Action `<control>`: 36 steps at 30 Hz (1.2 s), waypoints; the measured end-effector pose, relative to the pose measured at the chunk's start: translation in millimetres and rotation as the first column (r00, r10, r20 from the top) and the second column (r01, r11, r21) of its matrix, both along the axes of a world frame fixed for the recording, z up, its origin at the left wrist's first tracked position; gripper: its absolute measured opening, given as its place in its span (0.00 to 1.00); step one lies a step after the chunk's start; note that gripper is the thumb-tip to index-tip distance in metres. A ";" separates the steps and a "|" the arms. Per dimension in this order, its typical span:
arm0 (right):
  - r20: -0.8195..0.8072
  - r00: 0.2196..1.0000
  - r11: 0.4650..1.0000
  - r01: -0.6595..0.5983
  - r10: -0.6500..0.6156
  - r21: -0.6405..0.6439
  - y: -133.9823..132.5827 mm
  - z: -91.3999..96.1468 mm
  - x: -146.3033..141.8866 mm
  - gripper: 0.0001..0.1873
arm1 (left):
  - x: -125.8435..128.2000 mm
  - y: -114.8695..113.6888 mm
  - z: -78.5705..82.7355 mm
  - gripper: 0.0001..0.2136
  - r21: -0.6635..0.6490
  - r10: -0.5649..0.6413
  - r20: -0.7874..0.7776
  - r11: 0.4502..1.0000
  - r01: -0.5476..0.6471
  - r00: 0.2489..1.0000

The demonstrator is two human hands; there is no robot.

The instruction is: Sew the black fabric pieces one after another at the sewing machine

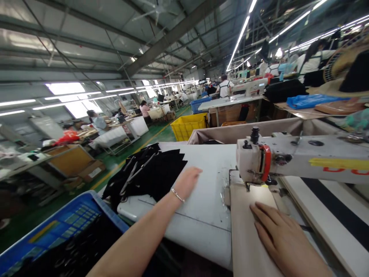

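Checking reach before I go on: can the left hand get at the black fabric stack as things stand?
Probably yes: the left hand rests on the white table beside the black fabric stack, nothing lying between them.

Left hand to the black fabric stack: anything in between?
Nothing visible. The left hand rests on the white table top, its fingers right beside the stack of black cut fabric pieces; touching or not, I cannot tell.

Black fabric pieces [150, 173] on a white table [207, 200], blue crate [57, 227], yellow bin [187, 127].
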State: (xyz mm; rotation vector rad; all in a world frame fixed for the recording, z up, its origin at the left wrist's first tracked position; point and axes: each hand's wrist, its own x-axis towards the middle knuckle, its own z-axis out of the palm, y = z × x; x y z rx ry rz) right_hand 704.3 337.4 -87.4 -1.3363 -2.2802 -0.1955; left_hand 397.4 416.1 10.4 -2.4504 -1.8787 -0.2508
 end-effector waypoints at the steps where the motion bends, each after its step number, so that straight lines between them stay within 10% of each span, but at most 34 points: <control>1: -0.005 1.000 1.000 0.001 -0.001 -0.001 2.6 -3.8 0.8 0.24 | -26.3 1.8 8.5 0.16 0.036 0.120 -0.031 0.992 -0.119 0.992; 7: -0.008 1.000 1.000 -0.001 0.000 -0.003 0.3 -14.7 8.7 0.25 | -112.1 2.5 26.3 0.08 0.031 0.423 -0.166 0.905 -0.424 0.891; 14: 0.014 1.000 1.000 -0.014 0.014 -0.026 14.9 -1.6 5.4 0.22 | -82.0 -3.9 65.8 0.16 0.044 0.340 -0.099 0.940 -0.338 0.935; 17: 0.030 1.000 1.000 0.002 -0.002 0.002 18.7 4.6 2.1 0.22 | -37.8 -18.2 46.3 0.16 -0.183 0.027 0.118 0.983 -0.005 0.993; 20: 0.041 0.999 1.000 0.002 -0.002 0.015 16.9 9.8 0.2 0.22 | 8.7 -21.1 5.4 0.16 -0.109 -0.219 0.202 0.964 0.244 0.955; 27: 0.058 0.998 0.999 0.030 -0.028 -0.043 8.8 22.5 0.1 0.22 | 58.3 19.7 -41.5 0.09 -0.064 -0.162 0.250 0.981 0.183 0.955; 32: 0.037 0.999 0.998 0.021 -0.019 -0.055 8.8 24.0 -0.4 0.22 | 40.1 8.7 -5.4 0.06 -0.139 -0.144 0.444 0.964 0.227 0.884; 36: 0.027 0.999 0.998 0.030 -0.028 -0.063 9.5 23.2 -1.7 0.22 | 8.2 -13.3 55.9 0.14 -0.115 -0.014 0.809 0.976 0.183 0.588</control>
